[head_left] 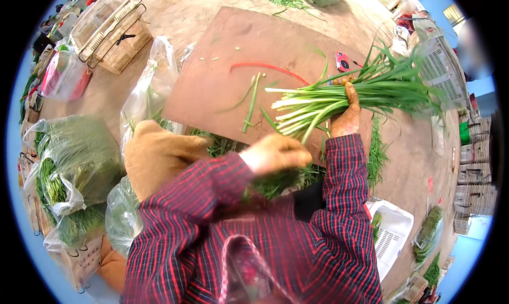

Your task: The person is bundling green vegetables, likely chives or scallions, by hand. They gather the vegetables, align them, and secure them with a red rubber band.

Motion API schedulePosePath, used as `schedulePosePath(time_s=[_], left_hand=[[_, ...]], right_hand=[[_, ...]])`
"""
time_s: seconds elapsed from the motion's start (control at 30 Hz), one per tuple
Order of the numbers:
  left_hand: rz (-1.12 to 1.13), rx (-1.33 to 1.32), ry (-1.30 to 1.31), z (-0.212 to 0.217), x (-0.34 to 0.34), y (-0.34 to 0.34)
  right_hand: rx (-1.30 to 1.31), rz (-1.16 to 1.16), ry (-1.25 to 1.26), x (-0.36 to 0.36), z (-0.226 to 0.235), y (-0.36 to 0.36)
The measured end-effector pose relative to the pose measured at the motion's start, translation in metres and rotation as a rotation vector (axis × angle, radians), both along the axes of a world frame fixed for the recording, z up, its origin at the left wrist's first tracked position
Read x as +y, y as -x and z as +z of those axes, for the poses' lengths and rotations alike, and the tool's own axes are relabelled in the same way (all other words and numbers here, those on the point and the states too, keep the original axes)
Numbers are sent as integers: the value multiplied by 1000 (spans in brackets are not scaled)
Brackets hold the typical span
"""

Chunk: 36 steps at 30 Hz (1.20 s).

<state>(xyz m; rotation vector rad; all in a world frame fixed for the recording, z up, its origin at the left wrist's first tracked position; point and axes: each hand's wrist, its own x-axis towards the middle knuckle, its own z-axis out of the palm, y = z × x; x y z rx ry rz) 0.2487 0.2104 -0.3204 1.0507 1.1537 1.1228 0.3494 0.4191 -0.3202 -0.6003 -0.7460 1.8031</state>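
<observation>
My right hand (347, 113) is closed round a bunch of chives (302, 105), long green leaves with pale stem ends. The pale ends point left and the leaves fan out to the right over the edge of a brown board (196, 100). My left hand (278, 153) is just below the pale ends, at the board's near edge. It is smeared by motion, so its fingers do not show clearly. Loose stalks (252, 102) and a curved red strip (270, 66) lie on the board. A small red object (343, 61) is near its far right corner.
At far left stand beige plastic baskets (124, 44). Clear bags of greens (74, 161) sit at my left, beside brown cloth (154, 153). A white crate (393, 232) stands at my lower right. Cut green bits (376, 155) lie on the floor right of the board.
</observation>
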Motion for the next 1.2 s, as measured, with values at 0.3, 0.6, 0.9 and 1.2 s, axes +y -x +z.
schedulePosePath(time_s=[0.3, 0.6, 0.9, 1.2], left_hand=[[-52, 552, -21, 56, -11, -8], [596, 1143, -199, 36, 17, 31], [890, 488, -42, -30, 92, 60], [761, -683, -24, -26, 40, 176]], right_hand=[[-56, 46, 64, -26, 32, 44], [-374, 162, -89, -49, 37, 80], [-586, 211, -124, -55, 40, 134], [-598, 300, -430, 8, -27, 130]])
